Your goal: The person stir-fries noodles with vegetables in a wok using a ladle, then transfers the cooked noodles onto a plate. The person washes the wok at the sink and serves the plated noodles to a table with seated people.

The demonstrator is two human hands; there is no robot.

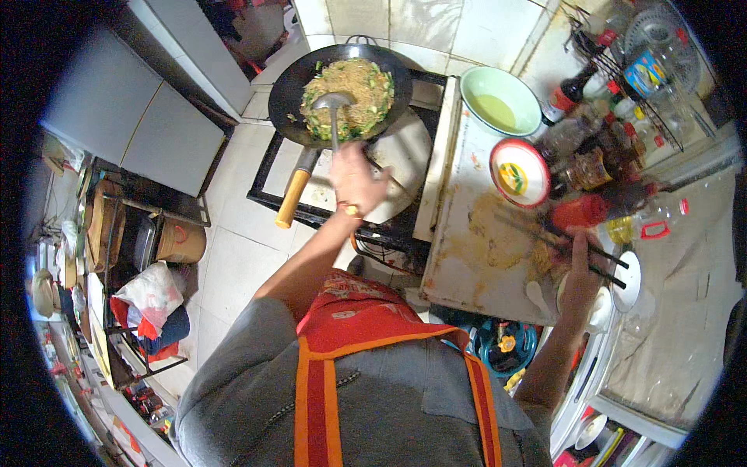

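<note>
On the gas stove sits a black wok [286, 105] of browned noodle- or rice-like food [362, 82] mixed with chopped greens. A metal ladle [334, 102] rests with its bowl on that food. My left hand [359, 178], blurred and with the thumb out to the side, is around the ladle's handle, whose lower part it hides. The wok's wooden handle [293, 198] points towards me, left of this hand. My right hand [578, 251] grips dark chopsticks [610, 268] above the right side of the worktop, beside a red-labelled bottle; their far ends are blurred.
On the stained worktop [461, 257] stand a pale green basin [501, 102] with yellowish liquid and a red-rimmed enamel bowl [519, 172]. Several sauce bottles [575, 93] crowd the right. A blue gas cylinder [505, 347] is below. A rack [149, 233] stands at left.
</note>
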